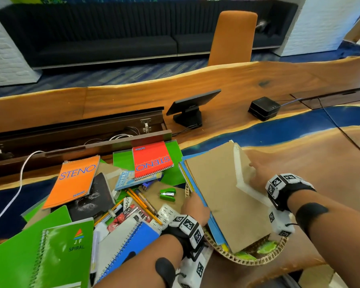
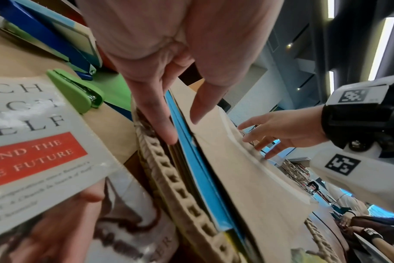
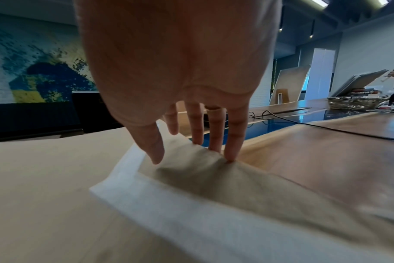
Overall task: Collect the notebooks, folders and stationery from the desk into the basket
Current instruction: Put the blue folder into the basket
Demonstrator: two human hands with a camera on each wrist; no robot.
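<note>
Both forearms reach forward, each with a black strap and white marker blocks at the wrist. Left hand (image 1: 194, 208) palm down, fingers (image 2: 155, 113) straight, pointing down and spread a bit. Right hand (image 1: 260, 173) further out, palm down, fingers (image 3: 233, 140) extended, tips pressing down.

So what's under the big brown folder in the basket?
Under the brown cardboard folder: blue folders, a yellow edge, green items by the woven basket's rim. Anything deeper is covered.

- Head cam: we look fwd and down over the desk (image 1: 258, 80).
- Wrist cams: v. close, along our fingers.
- All three share the tan folder (image 1: 222, 194) (image 2: 247, 178) (image 3: 45, 195).
</note>
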